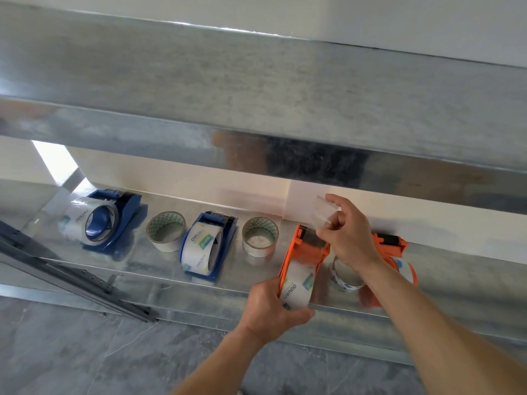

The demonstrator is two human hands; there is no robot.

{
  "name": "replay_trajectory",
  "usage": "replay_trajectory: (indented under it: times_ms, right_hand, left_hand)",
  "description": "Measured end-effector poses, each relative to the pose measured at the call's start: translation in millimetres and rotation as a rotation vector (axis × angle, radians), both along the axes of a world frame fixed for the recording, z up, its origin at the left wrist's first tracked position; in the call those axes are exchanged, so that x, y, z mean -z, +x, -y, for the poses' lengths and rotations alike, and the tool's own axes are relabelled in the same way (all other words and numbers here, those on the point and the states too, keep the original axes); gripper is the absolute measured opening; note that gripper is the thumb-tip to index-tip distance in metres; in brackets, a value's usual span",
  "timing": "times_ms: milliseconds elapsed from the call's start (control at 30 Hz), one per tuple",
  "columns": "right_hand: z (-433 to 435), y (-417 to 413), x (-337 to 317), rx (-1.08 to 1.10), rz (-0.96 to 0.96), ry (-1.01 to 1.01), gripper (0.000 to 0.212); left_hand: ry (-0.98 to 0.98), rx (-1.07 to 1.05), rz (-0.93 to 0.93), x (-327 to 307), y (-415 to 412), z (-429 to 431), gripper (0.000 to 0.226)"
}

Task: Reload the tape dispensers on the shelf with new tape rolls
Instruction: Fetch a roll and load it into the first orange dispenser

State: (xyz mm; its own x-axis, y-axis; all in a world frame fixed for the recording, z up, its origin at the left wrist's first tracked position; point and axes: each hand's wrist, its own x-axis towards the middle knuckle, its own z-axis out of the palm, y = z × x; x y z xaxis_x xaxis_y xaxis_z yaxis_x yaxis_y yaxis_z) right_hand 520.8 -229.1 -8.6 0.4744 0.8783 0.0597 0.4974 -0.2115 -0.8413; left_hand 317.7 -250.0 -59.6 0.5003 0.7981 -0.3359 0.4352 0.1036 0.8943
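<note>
Two hands: left [271,309] grips roll [298,283] in orange dispenser [306,249]; right [350,238] pinches tape end [325,212].

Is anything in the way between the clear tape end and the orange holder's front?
Nothing visible is in the way. The right hand pinches the tape end just above the front of the orange dispenser; the left hand grips its roll end.

Grey marbled floor [71,354], white wall [399,18] — dark rail [71,276]
</note>
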Motion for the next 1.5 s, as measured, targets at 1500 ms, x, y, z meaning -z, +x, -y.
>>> replay_trajectory:
  times_ms: [1500]
  right_hand:
    - [-20,1,12,0.195,-0.311,-0.081,0.047]
  left_hand:
    - [0.028,0.008,-0.002,5,0,0,0.034]
